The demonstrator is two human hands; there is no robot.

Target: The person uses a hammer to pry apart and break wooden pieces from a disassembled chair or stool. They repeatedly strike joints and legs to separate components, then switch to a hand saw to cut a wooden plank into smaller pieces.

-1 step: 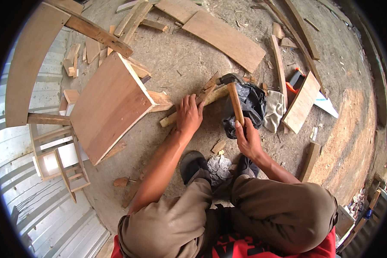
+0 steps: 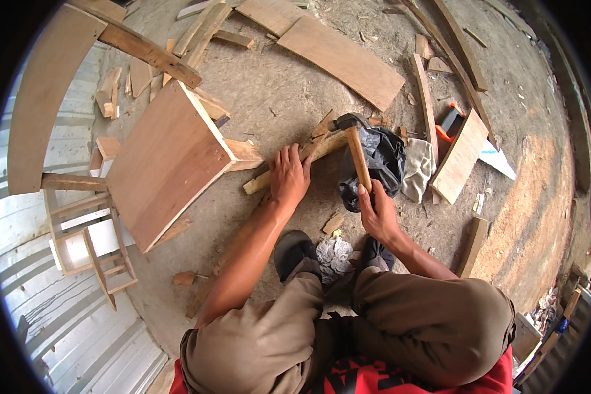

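Observation:
My right hand is wrapped round the wooden handle of a hammer. The hammer's dark head is up by the end of a wooden strip, over a black plastic bag. My left hand presses down with curled fingers on a narrow brown wooden strip. A paler wooden piece lies under and beside that strip, its near end showing left of my wrist. Part of both pieces is hidden beneath my left hand.
To the left stands a wooden frame with a plywood panel. Plywood boards lie at the back. A handsaw sits partly under a board on the right. A pale cloth lies beside the bag. Crumpled paper is between my feet.

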